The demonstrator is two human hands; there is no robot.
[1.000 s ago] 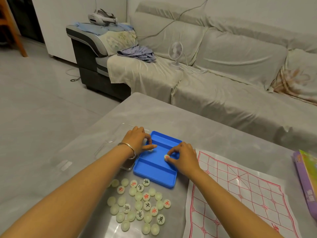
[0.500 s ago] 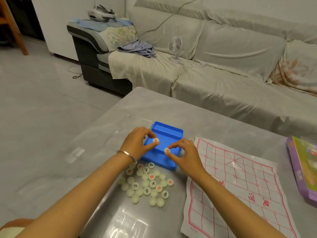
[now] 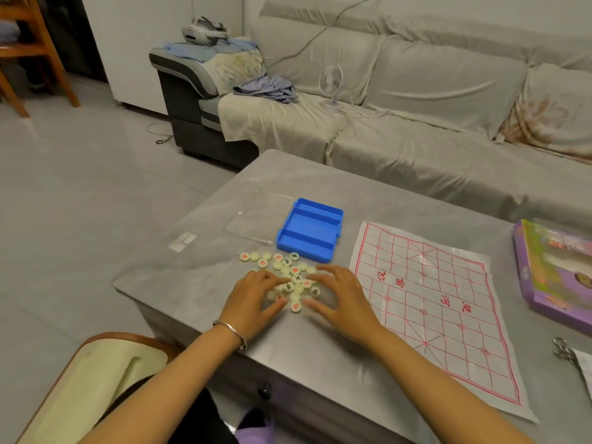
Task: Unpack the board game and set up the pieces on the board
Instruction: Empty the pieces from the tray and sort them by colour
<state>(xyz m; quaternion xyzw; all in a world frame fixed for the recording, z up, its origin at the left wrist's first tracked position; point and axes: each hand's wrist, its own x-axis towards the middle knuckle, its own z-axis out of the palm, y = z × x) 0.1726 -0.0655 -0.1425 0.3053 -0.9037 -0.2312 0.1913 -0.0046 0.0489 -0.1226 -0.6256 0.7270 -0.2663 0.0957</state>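
- The left grip [image 3: 253, 299] and the right grip [image 3: 344, 294] were pictured released, fingers spread and laid on a heap of pale round pieces [image 3: 296, 278] on the grey surface [image 3: 304, 350].
- The blue tray [image 3: 309, 230] was set just beyond the heap.
- The red-lined paper board [image 3: 432, 309] was spread flat beside the right grip.
- A purple game box [image 3: 551, 283] was placed at the far right.

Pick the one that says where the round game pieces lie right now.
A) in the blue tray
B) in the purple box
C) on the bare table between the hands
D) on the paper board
C: the round pieces lie in a loose heap on the grey table, in front of the empty blue tray and left of the paper board, with the left hand and right hand spread at its sides.
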